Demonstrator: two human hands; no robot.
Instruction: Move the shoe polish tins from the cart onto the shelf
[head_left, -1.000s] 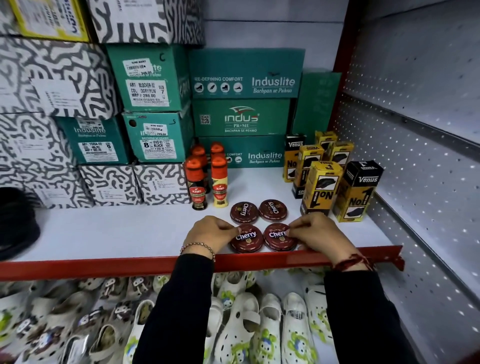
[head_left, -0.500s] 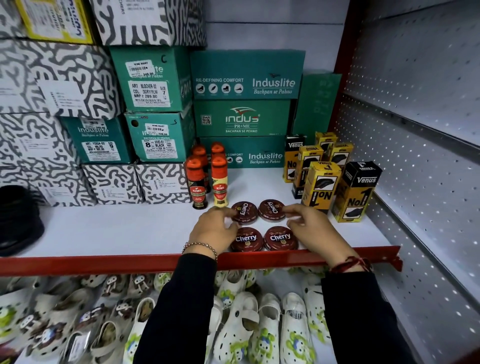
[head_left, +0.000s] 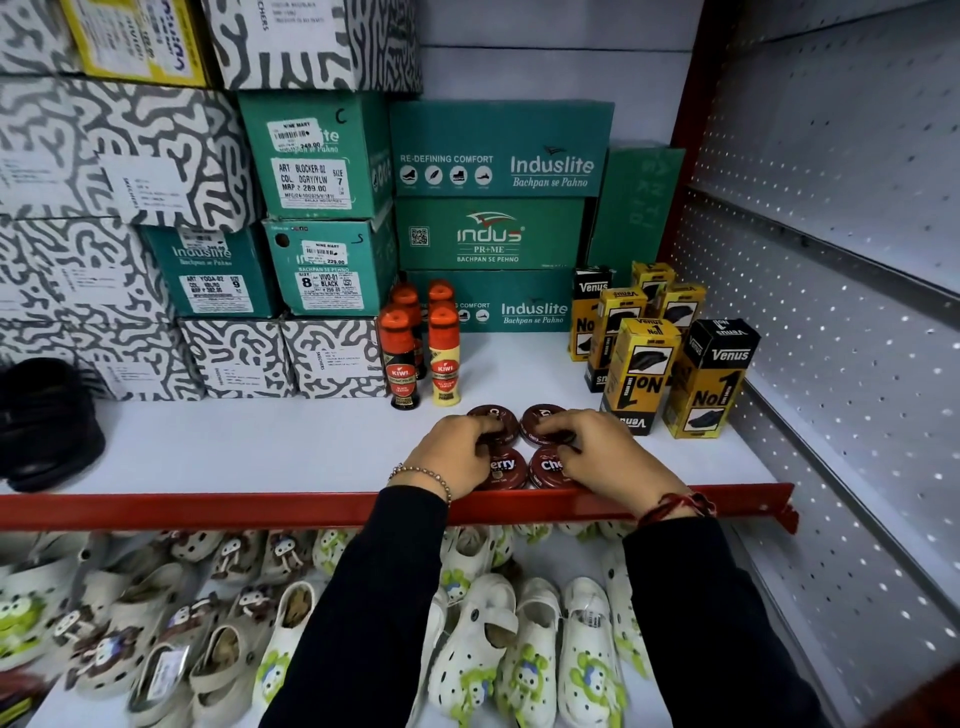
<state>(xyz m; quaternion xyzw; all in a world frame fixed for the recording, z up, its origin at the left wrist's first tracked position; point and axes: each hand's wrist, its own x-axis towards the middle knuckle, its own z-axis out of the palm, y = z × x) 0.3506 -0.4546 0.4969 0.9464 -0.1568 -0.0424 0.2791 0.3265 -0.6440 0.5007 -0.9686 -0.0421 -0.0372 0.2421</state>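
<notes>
Dark red Cherry shoe polish tins lie flat in two rows of two on the white shelf (head_left: 260, 447), just behind its red front lip. My left hand (head_left: 457, 457) reaches over the front left tin (head_left: 503, 468), and its fingertips clasp the back left tin (head_left: 491, 415). In the same way my right hand (head_left: 602, 452) covers part of the front right tin (head_left: 545, 467) and grips the back right tin (head_left: 540, 413). Both back tins are largely hidden under my fingers. No cart is in view.
Kiwi polish bottles (head_left: 400, 364) stand just behind the tins to the left, and yellow and black Venus boxes (head_left: 644, 374) to the right. Green and patterned shoe boxes (head_left: 493, 234) fill the back. A black shoe (head_left: 47, 421) lies far left. White clogs (head_left: 483, 639) fill the shelf below.
Both hands have moved back from the front pair of tins onto the rear pair, and their fingers now lie over those tins. The tins keep their two-by-two layout.
</notes>
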